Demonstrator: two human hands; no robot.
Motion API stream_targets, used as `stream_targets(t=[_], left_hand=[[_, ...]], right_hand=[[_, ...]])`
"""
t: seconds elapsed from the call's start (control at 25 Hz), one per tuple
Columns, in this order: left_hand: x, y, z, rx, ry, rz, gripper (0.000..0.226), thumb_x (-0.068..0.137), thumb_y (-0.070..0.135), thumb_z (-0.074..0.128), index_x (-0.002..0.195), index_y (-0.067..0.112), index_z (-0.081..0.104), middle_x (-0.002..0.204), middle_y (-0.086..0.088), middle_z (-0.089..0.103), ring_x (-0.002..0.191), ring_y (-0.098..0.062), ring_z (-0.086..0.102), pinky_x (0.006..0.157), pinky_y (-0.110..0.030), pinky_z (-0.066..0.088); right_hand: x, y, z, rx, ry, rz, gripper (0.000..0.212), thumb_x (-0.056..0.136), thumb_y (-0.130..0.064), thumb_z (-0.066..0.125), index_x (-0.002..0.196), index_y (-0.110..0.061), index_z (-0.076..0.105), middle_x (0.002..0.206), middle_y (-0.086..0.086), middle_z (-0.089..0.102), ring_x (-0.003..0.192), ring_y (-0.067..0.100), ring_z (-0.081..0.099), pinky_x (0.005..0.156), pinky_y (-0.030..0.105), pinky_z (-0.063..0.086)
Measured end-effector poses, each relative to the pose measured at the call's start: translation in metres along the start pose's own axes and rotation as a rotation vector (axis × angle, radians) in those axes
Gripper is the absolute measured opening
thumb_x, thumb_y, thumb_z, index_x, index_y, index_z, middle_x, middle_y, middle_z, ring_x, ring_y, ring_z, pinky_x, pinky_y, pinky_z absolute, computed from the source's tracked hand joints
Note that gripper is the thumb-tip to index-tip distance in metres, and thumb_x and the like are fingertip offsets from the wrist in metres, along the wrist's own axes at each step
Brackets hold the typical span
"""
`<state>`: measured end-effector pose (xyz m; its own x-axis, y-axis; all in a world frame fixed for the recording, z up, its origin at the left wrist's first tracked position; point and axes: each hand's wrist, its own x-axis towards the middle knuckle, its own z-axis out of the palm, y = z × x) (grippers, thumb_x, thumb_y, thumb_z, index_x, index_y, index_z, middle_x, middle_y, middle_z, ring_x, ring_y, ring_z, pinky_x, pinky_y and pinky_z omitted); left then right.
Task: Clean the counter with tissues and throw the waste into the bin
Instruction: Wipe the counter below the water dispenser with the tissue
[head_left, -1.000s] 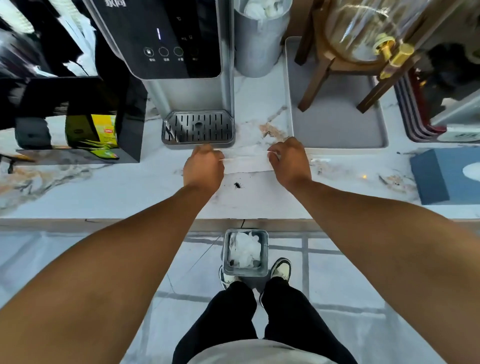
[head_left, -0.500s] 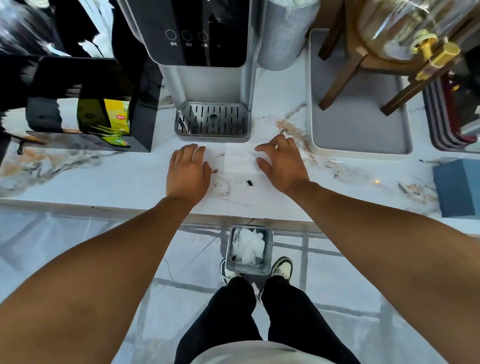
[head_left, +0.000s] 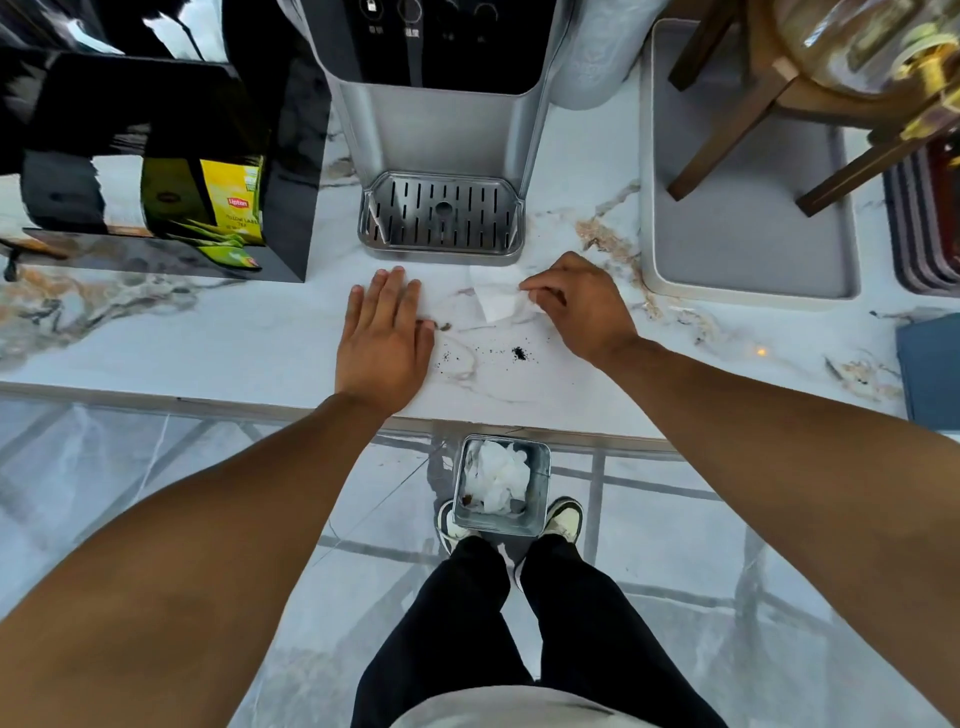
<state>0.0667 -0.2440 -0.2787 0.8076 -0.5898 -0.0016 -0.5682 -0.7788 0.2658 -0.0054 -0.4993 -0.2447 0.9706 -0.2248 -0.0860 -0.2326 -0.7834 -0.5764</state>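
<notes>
A white tissue (head_left: 494, 297) lies on the marble counter (head_left: 234, 338) just in front of the water dispenser's drip tray (head_left: 442, 218). My right hand (head_left: 582, 306) pinches the tissue's right edge with its fingertips. My left hand (head_left: 385, 338) rests flat and open on the counter, left of the tissue. Dark crumbs (head_left: 518, 354) and finer specks (head_left: 445, 356) are scattered on the counter between my hands, near the front edge. A small metal bin (head_left: 540, 486) with crumpled white tissues inside stands on the floor between my shoes.
A grey water dispenser (head_left: 441, 78) stands at the back centre. A black box with yellow tea packs (head_left: 228, 202) sits left. A grey tray (head_left: 748, 228) with a wooden stand is right, stacked trays (head_left: 922, 228) beyond, a blue box (head_left: 932, 374) at the right edge.
The folded strip held between both hands a second ago now lies on the counter. My left hand has let go and lies flat; my right fingers have closed on the tissue's edge.
</notes>
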Motion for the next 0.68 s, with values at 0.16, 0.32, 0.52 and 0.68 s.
stream_targets(t=[0.16, 0.32, 0.52, 0.68], left_hand=[[0.0, -0.003, 0.0, -0.004, 0.008, 0.009, 0.055, 0.104, 0.034, 0.027, 0.152, 0.008, 0.034, 0.163, -0.014, 0.024, 0.153, -0.029, 0.015, 0.125, -0.05, 0.011], [0.002, -0.017, -0.003, -0.011, -0.009, 0.071, 0.056, 0.104, 0.032, 0.021, 0.153, 0.009, 0.034, 0.164, -0.011, 0.026, 0.153, -0.025, 0.017, 0.126, -0.044, 0.014], [0.001, -0.026, -0.004, 0.015, -0.004, 0.117, 0.056, 0.103, 0.03, 0.023, 0.153, 0.008, 0.034, 0.163, -0.012, 0.027, 0.153, -0.024, 0.019, 0.125, -0.045, 0.018], [0.0, -0.025, -0.005, 0.01, -0.003, 0.119, 0.056, 0.102, 0.03, 0.024, 0.153, 0.008, 0.034, 0.163, -0.011, 0.026, 0.153, -0.024, 0.019, 0.125, -0.046, 0.017]], right_hand=[[0.011, -0.004, -0.003, 0.018, 0.069, 0.019, 0.021, 0.095, -0.01, 0.059, 0.106, -0.017, 0.076, 0.097, 0.004, 0.064, 0.087, 0.017, 0.061, 0.081, 0.019, 0.04], [0.023, -0.006, -0.003, 0.049, 0.068, 0.057, 0.027, 0.094, -0.006, 0.057, 0.107, -0.019, 0.076, 0.097, 0.006, 0.062, 0.086, 0.019, 0.061, 0.083, 0.022, 0.044], [0.009, -0.007, 0.005, 0.169, 0.06, 0.063, 0.027, 0.091, -0.001, 0.059, 0.102, -0.016, 0.079, 0.093, 0.002, 0.057, 0.065, 0.004, 0.057, 0.071, 0.022, 0.051], [-0.013, -0.007, 0.012, 0.221, 0.014, 0.066, 0.027, 0.089, 0.001, 0.062, 0.1, -0.017, 0.078, 0.091, 0.004, 0.055, 0.063, 0.006, 0.056, 0.067, 0.016, 0.045]])
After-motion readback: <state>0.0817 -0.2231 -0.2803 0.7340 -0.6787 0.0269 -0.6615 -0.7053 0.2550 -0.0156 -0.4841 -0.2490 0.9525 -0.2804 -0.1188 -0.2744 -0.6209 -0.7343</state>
